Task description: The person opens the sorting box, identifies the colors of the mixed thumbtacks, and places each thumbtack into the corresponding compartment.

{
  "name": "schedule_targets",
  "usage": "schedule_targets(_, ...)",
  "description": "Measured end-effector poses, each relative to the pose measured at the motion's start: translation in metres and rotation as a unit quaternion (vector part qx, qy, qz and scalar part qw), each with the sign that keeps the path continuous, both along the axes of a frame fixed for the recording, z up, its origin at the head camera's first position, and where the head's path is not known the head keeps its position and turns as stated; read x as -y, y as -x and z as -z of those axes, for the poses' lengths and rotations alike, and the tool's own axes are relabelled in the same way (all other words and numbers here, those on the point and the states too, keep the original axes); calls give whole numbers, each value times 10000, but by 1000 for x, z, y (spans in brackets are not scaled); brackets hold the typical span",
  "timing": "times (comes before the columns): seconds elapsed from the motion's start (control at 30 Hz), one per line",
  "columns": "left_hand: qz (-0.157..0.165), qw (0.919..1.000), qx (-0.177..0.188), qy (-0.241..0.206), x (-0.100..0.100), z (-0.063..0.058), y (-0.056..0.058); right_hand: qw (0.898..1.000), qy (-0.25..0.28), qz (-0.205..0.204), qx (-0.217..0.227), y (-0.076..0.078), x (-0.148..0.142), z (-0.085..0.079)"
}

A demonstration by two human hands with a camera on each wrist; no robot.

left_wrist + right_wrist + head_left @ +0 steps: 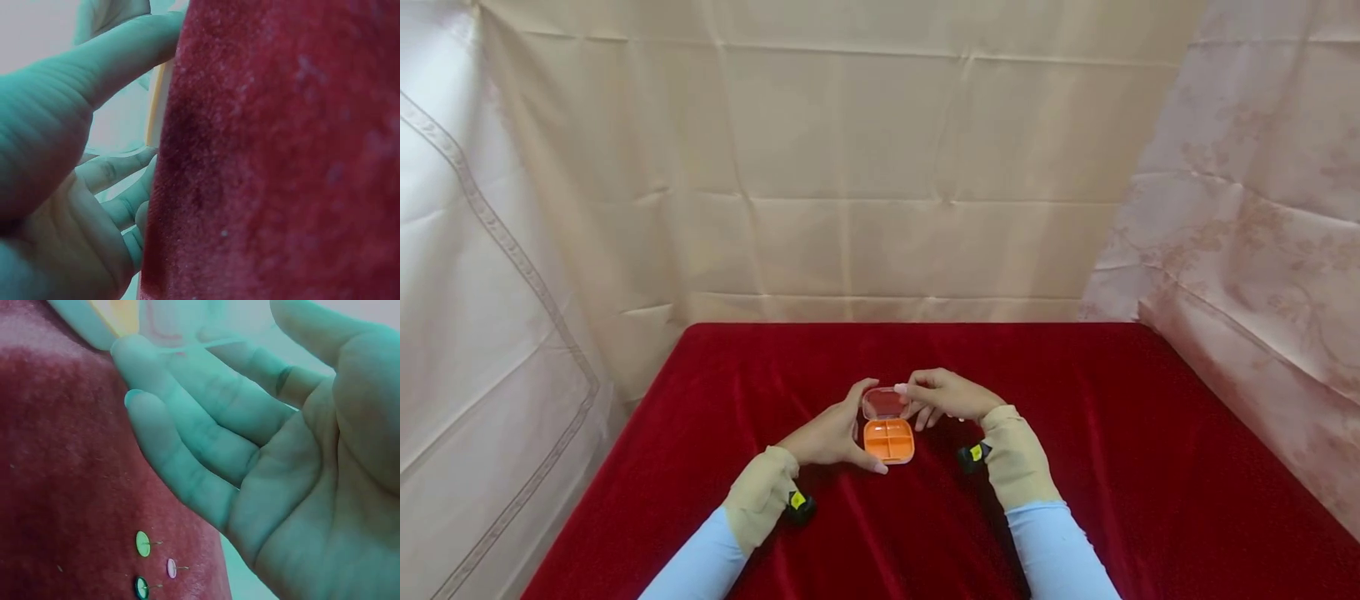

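A small pill box [889, 450] with an orange divided inside lies on the red cloth in the head view. Its clear lid [880, 407] is raised at the far side. My left hand [833, 433] holds the box from the left, thumb at the near edge and fingers reaching toward the lid. At the lid's right edge, my right hand [951, 394] pinches it between thumb and fingers. In the left wrist view, the box's orange-and-white edge [154, 106] shows beyond the thumb. Part of the orange box [119, 314] appears past the right fingertips in the right wrist view.
A green thumbtack [143, 544], a pink thumbtack [172, 568] and a dark green thumbtack [142, 588] lie on the cloth below the right hand. Red velvet cloth [1075, 400] covers the table. Pale curtains [880, 167] hang behind and at both sides.
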State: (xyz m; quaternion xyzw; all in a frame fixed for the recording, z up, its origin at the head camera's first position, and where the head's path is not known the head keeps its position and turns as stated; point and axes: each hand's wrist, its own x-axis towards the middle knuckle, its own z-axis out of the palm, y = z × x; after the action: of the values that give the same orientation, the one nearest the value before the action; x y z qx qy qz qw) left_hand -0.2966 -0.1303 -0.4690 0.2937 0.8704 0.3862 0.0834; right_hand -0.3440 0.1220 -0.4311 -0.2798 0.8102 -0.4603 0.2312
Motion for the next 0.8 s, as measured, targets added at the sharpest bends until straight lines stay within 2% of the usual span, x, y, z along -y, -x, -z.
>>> schedule_targets(0.2, -128, 9999, 106, -14, -1, -2, -3, 9998, 49, 211, 26, -1, 3, 3)
schedule_targets(0.4, -17, 9997, 109, -197, 1, 1, -2, 9998, -79, 182, 0, -2, 4, 0)
schedule_targets(0.47, 25, 9995, 148, -271, 2, 1, -2, 9995, -236, 133, -152, -2, 0, -3)
schedule_targets(0.57, 80, 9994, 221, -249, 2, 1, -3, 9981, -421, 262, -362, -3, -14, -11)
schedule_targets(0.7, 239, 9993, 256, -137, 4, -3, -5, 9932, -535, 801, -656, -6, -49, -21)
schedule_targets(0.8, 169, 9996, 188, 96, 6, -5, -5, 9867, -777, 1124, -885, -8, -76, -21)
